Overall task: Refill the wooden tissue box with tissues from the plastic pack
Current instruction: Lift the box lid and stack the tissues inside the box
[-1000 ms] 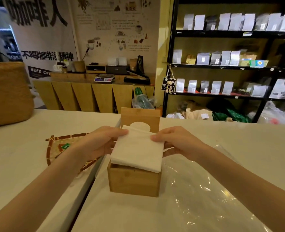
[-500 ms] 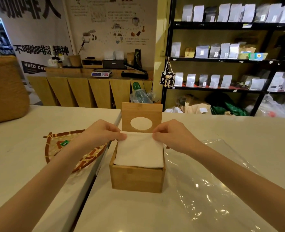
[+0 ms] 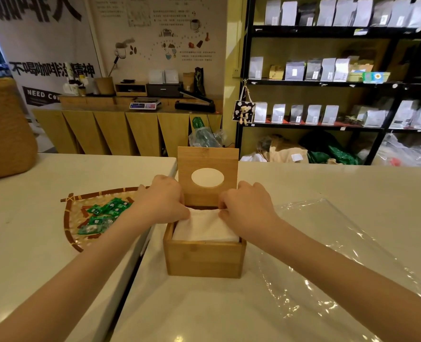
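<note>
Tissues [image 3: 205, 229] lie flat in our wooden box [image 3: 204, 259] on the white counter [image 3: 180, 304], a soft white stack, its front edge level with the rim. The lid [image 3: 207, 177] stands straight up (oval hole facing us). Our left hand [image 3: 163, 204] and right hand [image 3: 246, 211] curl their fingertips onto the stack's back corners. Clear plastic wrap [image 3: 340, 255] lies just right.

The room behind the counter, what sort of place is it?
Most likely a coffee shop: shelves lined with sealed pouches, a wall poster with drawings of cups and coffee gear, and a weighing scale on the back counter.
</note>
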{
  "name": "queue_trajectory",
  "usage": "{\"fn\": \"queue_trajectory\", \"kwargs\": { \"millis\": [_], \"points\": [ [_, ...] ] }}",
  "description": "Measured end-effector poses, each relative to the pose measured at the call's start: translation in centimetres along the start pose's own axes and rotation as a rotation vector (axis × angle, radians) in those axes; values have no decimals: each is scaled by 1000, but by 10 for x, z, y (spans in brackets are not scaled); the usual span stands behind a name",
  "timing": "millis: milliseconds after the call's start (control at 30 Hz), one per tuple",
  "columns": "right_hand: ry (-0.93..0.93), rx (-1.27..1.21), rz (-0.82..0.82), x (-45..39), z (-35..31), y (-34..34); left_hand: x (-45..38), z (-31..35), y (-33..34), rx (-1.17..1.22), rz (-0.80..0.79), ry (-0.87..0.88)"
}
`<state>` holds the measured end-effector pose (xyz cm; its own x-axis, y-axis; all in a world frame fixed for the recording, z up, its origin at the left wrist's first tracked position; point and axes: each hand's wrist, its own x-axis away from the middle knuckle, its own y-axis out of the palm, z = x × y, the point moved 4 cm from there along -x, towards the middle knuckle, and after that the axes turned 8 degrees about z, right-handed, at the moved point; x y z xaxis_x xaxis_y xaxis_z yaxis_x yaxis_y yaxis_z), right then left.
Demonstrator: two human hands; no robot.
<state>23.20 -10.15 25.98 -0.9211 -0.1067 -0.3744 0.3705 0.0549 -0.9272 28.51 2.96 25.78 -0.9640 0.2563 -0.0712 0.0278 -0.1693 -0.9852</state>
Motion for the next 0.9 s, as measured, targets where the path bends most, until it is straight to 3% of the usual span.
{"fn": "queue_trajectory", "kwargs": {
  "millis": [133, 267, 333, 367, 433, 500, 600, 900],
  "points": [
    [-21, 105, 86, 1, -5, -2, 0, 3, 3, -119, 31, -4],
    [-106, 160, 376, 4, 2, -12, 8, 5, -3, -157, 188, 35],
    [-106, -1, 236, 3, 8, -17, 15, 7, -7, -156, 236, 67],
    [-73, -131, 54, 3, 13, -15, 18, 7, -8, -143, 213, 87],
    [-39, -262, -239, 3, 20, -13, 22, 7, -8, -127, 67, 120],
    [-54, -229, -391, 3, 19, -15, 24, 5, -6, -157, -93, 128],
    [-71, -95, -446, 3, 12, -11, 21, 3, -5, -196, -179, 121],
    [-155, 118, -413, -3, -5, 2, 14, 4, 8, -284, -158, 104]
  ]
}}
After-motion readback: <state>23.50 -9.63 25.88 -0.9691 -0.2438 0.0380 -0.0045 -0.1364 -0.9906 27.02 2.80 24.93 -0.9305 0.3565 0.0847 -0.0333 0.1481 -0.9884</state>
